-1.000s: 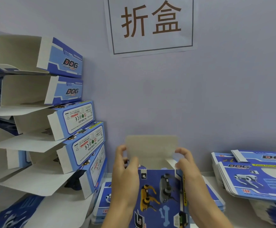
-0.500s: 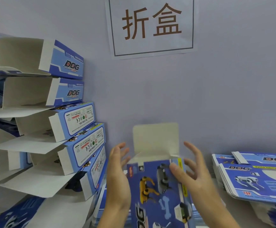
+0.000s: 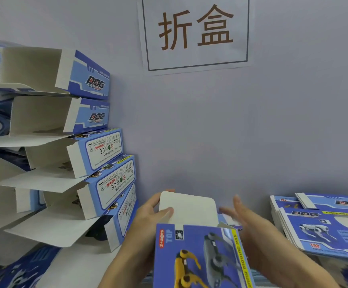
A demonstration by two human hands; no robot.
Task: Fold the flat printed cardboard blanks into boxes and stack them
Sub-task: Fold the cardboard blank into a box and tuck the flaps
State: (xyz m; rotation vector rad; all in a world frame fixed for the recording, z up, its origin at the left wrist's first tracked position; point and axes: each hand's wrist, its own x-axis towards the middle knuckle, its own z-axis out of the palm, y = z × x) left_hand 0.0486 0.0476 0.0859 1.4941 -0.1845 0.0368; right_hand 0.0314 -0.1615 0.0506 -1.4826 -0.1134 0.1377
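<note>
Two hands: both are working at one box low in the middle of the view; the box (image 3: 198, 254) is standing with its printed blue face towards the camera, showing a yellow and a grey robot dog
Top flap: the plain white flap (image 3: 188, 210) is rising from the box's upper edge and leaning back towards the wall
Left hand: the left hand (image 3: 148, 221) is pinching the flap's left edge, thumb lying on the white front, fingers passing behind; one fingertip is showing above the flap's top corner
Right hand: the right hand (image 3: 252, 231) is hovering just beside the box's right side, fingers straight and spread, blurred, grasping nothing; whether the palm is touching the box I cannot tell
Folded boxes: the stack of folded boxes (image 3: 69, 154) is standing at the left against the wall, each lying on its side with an open end and a white flap sticking out towards the camera; side panels are reading DOG and WARNING
Flat blanks: the pile of flat blanks (image 3: 322, 223) is lying at the right, well apart from the stack, printed side up
Wall: the grey wall (image 3: 252, 132) is carrying a white paper sign (image 3: 196, 32) with two brown characters inside a dark frame
</note>
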